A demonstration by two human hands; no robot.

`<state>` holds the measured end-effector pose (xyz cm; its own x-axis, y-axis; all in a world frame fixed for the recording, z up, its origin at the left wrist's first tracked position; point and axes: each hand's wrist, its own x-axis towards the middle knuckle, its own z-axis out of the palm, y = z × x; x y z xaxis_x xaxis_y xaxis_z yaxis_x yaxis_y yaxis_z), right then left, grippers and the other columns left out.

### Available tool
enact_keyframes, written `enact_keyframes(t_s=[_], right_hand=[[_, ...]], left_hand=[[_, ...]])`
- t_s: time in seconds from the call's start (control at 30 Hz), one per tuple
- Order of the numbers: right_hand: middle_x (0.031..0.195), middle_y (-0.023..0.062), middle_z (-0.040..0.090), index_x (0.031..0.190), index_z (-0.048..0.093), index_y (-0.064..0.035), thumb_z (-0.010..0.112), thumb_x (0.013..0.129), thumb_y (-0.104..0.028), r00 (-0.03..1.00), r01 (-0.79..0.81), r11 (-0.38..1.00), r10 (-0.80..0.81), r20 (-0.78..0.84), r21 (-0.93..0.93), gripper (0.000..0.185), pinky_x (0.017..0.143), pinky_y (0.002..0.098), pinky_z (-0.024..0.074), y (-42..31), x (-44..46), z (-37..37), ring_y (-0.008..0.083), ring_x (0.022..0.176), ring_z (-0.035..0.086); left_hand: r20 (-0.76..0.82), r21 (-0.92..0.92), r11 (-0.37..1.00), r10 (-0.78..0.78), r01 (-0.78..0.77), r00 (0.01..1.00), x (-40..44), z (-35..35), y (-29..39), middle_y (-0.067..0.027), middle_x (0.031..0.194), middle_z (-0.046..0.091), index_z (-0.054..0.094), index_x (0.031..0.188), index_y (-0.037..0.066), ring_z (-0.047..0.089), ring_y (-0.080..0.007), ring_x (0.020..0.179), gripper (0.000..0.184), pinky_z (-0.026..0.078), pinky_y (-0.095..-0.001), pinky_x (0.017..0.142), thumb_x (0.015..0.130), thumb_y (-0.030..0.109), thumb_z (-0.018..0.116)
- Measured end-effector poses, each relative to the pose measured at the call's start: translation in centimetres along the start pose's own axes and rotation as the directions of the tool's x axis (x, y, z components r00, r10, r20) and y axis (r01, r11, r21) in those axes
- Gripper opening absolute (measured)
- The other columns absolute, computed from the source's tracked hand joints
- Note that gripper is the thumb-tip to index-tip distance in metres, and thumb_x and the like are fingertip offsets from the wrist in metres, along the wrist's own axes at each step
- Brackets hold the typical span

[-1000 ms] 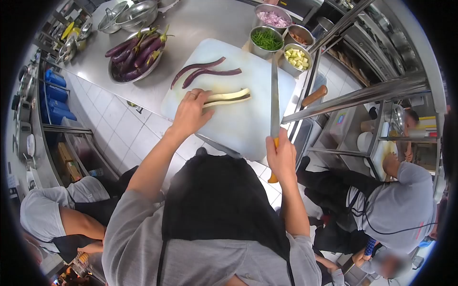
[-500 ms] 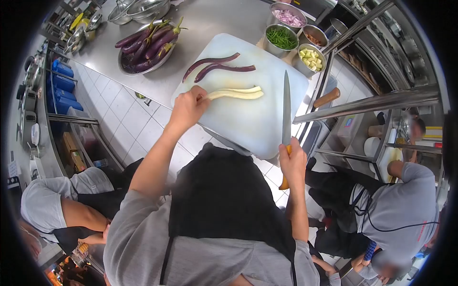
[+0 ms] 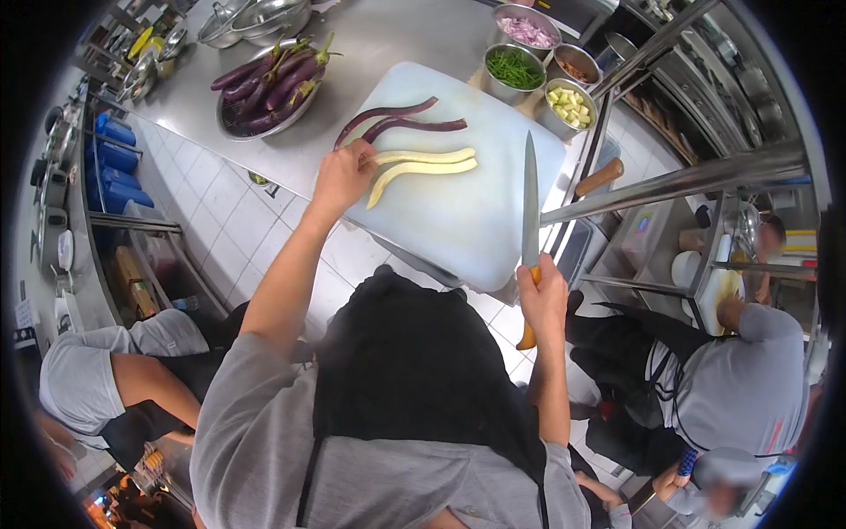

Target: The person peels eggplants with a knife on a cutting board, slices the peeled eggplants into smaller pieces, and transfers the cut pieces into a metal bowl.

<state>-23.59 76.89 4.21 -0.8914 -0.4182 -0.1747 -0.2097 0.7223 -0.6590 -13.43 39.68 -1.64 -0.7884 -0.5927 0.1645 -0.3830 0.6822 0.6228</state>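
My left hand (image 3: 345, 181) is closed at the left end of a long eggplant strip (image 3: 423, 157) with its pale flesh facing up. Just below, a second pale eggplant strip (image 3: 423, 168) curves down toward the near edge of the white cutting board (image 3: 449, 229). Farther up the board are two eggplant strips (image 3: 414, 125) with purple skin showing, their left ends close to my left fingers. My right hand (image 3: 543, 295) grips the orange-yellow handle of a long knife (image 3: 530, 198), whose blade points away from me over the board's right side.
A metal colander (image 3: 295, 116) of whole eggplants (image 3: 273, 79) stands left of the board. Metal containers hold chopped red onion (image 3: 527, 33), green pieces (image 3: 514, 69) and pale cubes (image 3: 568, 106). A metal rail (image 3: 679, 189) runs along the right. Co-workers (image 3: 731, 379) stand on both sides.
The two pale strips, side by side before, now lie apart. My left hand has shifted slightly up and left with the upper one. The knife has barely moved.
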Motion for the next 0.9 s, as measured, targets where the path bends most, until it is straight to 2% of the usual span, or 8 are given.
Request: enact_keyframes(t_s=[0.17, 0.27, 0.37, 0.4, 0.5, 0.53, 0.63, 0.9], right_hand=[[0.072, 0.0247, 0.064, 0.098, 0.061, 0.0009, 0.066, 0.094, -0.021, 1.000, -0.003, 1.000, 0.004, 0.024, -0.012, 0.023, 0.070, 0.0514, 0.0505, 0.3, 0.1, 0.1, 0.0472, 0.074, 0.066], [0.074, 0.0249, 0.065, 0.103, 0.063, 0.0004, 0.066, 0.094, -0.020, 0.999, -0.027, 1.000, 0.027, 0.040, -0.003, 0.022, 0.071, 0.0512, 0.0513, 0.1, 0.2, 0.3, 0.0467, 0.074, 0.067], [0.075, 0.0247, 0.066, 0.105, 0.063, -0.0002, 0.065, 0.094, -0.018, 0.998, 0.040, 0.997, -0.036, -0.053, 0.065, 0.021, 0.072, 0.0510, 0.0521, -0.5, 0.0, 0.7, 0.0464, 0.075, 0.068], [0.068, 0.0187, 0.061, 0.111, 0.060, -0.0009, 0.065, 0.093, -0.013, 0.987, 0.125, 0.988, -0.114, -0.116, 0.095, 0.022, 0.063, 0.0431, 0.0490, -0.4, 0.0, 1.2, 0.0305, 0.064, 0.066], [0.070, 0.0223, 0.063, 0.119, 0.055, -0.0032, 0.061, 0.093, -0.009, 0.998, 0.027, 0.994, -0.021, -0.057, 0.103, 0.028, 0.066, 0.0475, 0.0511, -1.0, 0.4, 1.1, 0.0386, 0.067, 0.069], [0.074, 0.0272, 0.066, 0.122, 0.050, -0.0032, 0.057, 0.092, -0.006, 0.998, 0.063, 0.998, -0.063, -0.014, -0.022, 0.031, 0.071, 0.0541, 0.0525, -1.5, 0.6, 0.6, 0.0484, 0.071, 0.068], [0.078, 0.0298, 0.068, 0.119, 0.051, -0.0014, 0.055, 0.092, -0.004, 0.992, 0.128, 0.983, -0.127, 0.016, -0.133, 0.028, 0.075, 0.0600, 0.0515, -0.9, 1.0, 1.1, 0.0540, 0.075, 0.066], [0.077, 0.0321, 0.069, 0.128, 0.049, 0.0029, 0.054, 0.086, 0.000, 0.960, 0.260, 0.858, -0.181, 0.213, -0.443, 0.042, 0.074, 0.0595, 0.0567, -1.0, 2.8, 0.9, 0.0514, 0.076, 0.071]], left_hand=[[0.009, -0.086, 0.996, 0.024, -0.023, 1.000, -0.2, -0.2, -0.7, -0.0196, 0.091, 0.076, 0.074, 0.102, 0.001, 0.073, -0.0388, 0.084, 0.021, 0.058, -0.0460, 0.080, 0.082, 0.004, 0.067], [-0.035, -0.025, 1.000, 0.015, -0.015, 0.999, -0.2, -0.5, -0.6, -0.0189, 0.100, 0.076, 0.074, 0.111, -0.001, 0.073, -0.0354, 0.090, 0.029, 0.059, -0.0408, 0.083, 0.083, 0.004, 0.072], [-0.046, 0.065, 0.959, 0.280, -0.277, 0.959, -0.1, -0.1, 2.8, -0.0181, 0.114, 0.072, 0.073, 0.115, 0.001, 0.069, -0.0367, 0.104, 0.035, 0.056, -0.0444, 0.092, 0.081, 0.008, 0.077], [-0.030, 0.073, 0.948, 0.312, -0.309, 0.950, 0.1, 0.8, 3.4, -0.0172, 0.116, 0.071, 0.073, 0.116, 0.002, 0.067, -0.0366, 0.107, 0.037, 0.054, -0.0451, 0.093, 0.080, 0.009, 0.078], [0.029, 0.099, 0.923, 0.372, -0.373, 0.928, 0.6, 3.5, 4.7, -0.0142, 0.121, 0.068, 0.073, 0.119, 0.005, 0.062, -0.0358, 0.113, 0.042, 0.051, -0.0464, 0.097, 0.079, 0.012, 0.080], [0.054, 0.109, 0.922, 0.368, -0.372, 0.928, 0.5, 4.3, 5.1, -0.0130, 0.120, 0.068, 0.073, 0.120, 0.006, 0.062, -0.0352, 0.113, 0.042, 0.050, -0.0464, 0.097, 0.078, 0.012, 0.080], [0.093, 0.107, 0.922, 0.363, -0.372, 0.927, 0.7, 5.4, 5.7, -0.0109, 0.118, 0.067, 0.073, 0.120, 0.007, 0.061, -0.0339, 0.113, 0.043, 0.050, -0.0469, 0.096, 0.078, 0.013, 0.081], [0.174, 0.127, 0.941, 0.289, -0.313, 0.941, 1.1, 4.4, 6.4, -0.0122, 0.120, 0.067, 0.073, 0.119, 0.008, 0.059, -0.0342, 0.117, 0.043, 0.049, -0.0492, 0.097, 0.078, 0.015, 0.081]])
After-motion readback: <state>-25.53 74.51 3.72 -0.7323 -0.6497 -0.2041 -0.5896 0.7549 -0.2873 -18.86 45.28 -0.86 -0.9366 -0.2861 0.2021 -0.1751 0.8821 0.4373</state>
